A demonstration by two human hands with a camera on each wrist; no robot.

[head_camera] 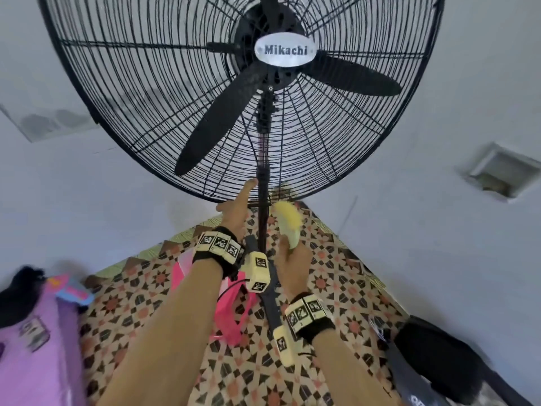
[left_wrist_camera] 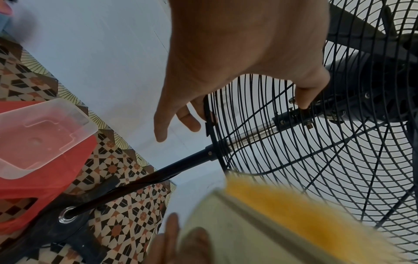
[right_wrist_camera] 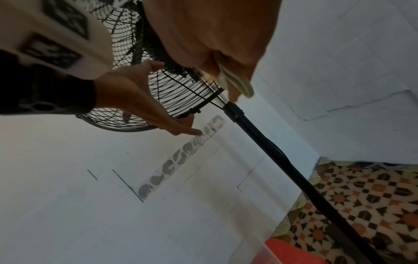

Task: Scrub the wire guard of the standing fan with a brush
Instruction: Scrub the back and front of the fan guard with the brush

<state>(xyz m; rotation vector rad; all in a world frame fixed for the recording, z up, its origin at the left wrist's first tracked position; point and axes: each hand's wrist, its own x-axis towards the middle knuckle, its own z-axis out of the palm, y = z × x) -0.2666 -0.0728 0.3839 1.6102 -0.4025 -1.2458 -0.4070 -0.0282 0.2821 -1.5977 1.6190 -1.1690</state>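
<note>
pale walls and a patterned tile floor (head_camera: 328, 276) fill the background. centre frame, the left hand (head_camera: 234, 213) is spread, fingers hooked on the lower rim of the wire guard (head_camera: 140, 92). the right hand (head_camera: 292, 266) grips a yellow-bristled brush (head_camera: 288, 222) just below that rim, beside the pole (head_camera: 263, 218). the guard looks light, springy and likely to wobble, so steadying it by the stiff rim seems best.

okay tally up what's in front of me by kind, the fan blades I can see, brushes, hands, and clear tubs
Fan blades: 3 visible behind the wire guard
Brush: 1, in the right hand
Hands: 2, the left hand at the guard's bottom rim
Clear tub: 1
Total: 7
</note>
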